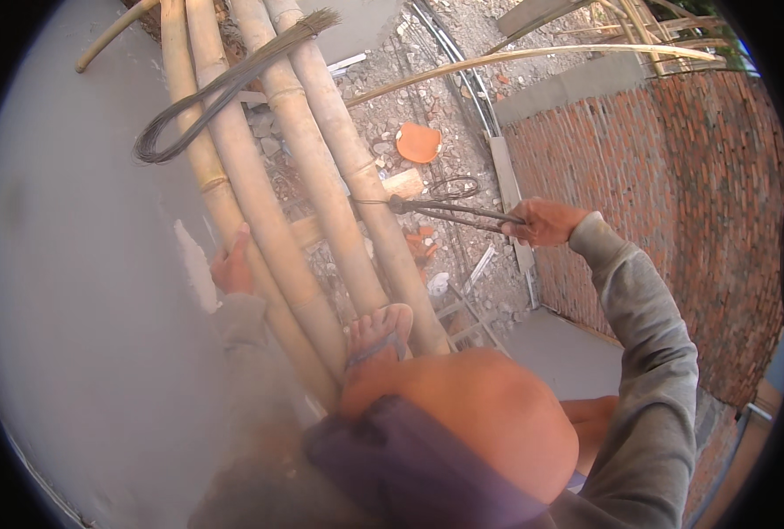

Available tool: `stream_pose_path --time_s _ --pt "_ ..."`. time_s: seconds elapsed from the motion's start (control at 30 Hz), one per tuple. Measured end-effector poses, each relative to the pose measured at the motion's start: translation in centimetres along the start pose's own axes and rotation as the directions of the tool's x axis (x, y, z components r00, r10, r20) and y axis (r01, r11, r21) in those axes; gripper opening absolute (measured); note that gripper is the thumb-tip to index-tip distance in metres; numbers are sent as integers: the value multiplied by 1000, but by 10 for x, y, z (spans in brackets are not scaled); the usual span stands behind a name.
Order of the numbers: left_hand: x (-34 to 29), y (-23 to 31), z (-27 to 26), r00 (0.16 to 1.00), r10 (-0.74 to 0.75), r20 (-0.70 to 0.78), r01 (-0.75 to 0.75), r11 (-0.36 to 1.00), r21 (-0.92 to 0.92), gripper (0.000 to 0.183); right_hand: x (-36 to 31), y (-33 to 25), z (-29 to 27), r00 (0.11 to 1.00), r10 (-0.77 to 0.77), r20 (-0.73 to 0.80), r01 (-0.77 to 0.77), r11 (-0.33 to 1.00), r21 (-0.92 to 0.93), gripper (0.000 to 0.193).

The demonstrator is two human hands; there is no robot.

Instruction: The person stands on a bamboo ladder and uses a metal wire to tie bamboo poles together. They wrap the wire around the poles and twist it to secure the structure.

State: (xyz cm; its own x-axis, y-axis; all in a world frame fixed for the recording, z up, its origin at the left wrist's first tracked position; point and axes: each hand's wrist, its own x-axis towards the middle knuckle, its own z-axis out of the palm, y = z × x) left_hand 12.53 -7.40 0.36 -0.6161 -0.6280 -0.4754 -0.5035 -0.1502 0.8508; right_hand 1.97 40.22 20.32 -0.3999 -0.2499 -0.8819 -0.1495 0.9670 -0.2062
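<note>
Seen from above, the right hand [544, 220] has its fingers closed around the handles of long dark metal pincers [449, 212], whose nose meets a thin wire tie at the right edge of the bundle of pale bamboo poles [321, 176], a placement suited to twisting. The left hand [231, 264] wraps its fingers around the bundle's left edge, steadying it against the smooth grey plastered wall [83, 264]. A sandalled foot [380, 331] braces on the poles; a looped coil of dark wire [207, 97] hangs higher up.
</note>
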Motion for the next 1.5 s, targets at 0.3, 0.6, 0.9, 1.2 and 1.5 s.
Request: stream_pose_path --time_s 0.3,0.6,0.9,1.2,1.5 --pt "7 -15 -4 999 18 27 -15 994 -112 49 -11 -22 -9 972 111 208 -182 915 359 56" --pt "-5 -3 0 990 -66 -127 75 995 67 56 -16 -18 41 993 102 63 -117 930 349 47" --pt "2 -8 1 988 13 -154 16 983 181 68 -11 -48 -20 968 149 203 -200 946 257 62" --pt "1 -3 4 999 -41 -32 43 995 85 70 -3 -25 -12 989 34 147 -67 971 230 54" --pt "12 -13 2 1000 -21 5 21 998 57 72 -18 -19 48 961 -132 244 -153 484 862 64"
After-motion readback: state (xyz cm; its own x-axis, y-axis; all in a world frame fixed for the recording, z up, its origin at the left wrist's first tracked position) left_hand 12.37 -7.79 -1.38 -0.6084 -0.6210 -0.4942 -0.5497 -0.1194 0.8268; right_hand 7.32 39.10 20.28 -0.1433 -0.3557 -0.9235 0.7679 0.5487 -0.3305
